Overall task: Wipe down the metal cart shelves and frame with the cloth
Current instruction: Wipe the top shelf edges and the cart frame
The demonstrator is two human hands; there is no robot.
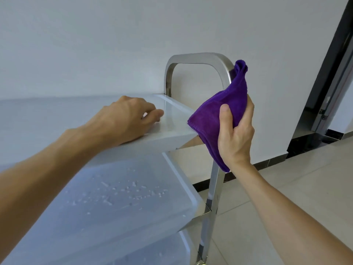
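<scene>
Landmark: cart frame post (214, 180). Top shelf (177, 129) left of it, left hand (126, 119) resting on that shelf. Middle shelf (183, 190) below the top one. Cloth (219, 113) against the post's upper part, held by right hand (236, 136). Handle (196, 58) above; wall (114, 44) behind.

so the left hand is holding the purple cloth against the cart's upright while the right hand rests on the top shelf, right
Not quite: the hands are swapped. In the head view the right hand holds the purple cloth against the cart's upright, while the left hand rests on the top shelf.
</scene>
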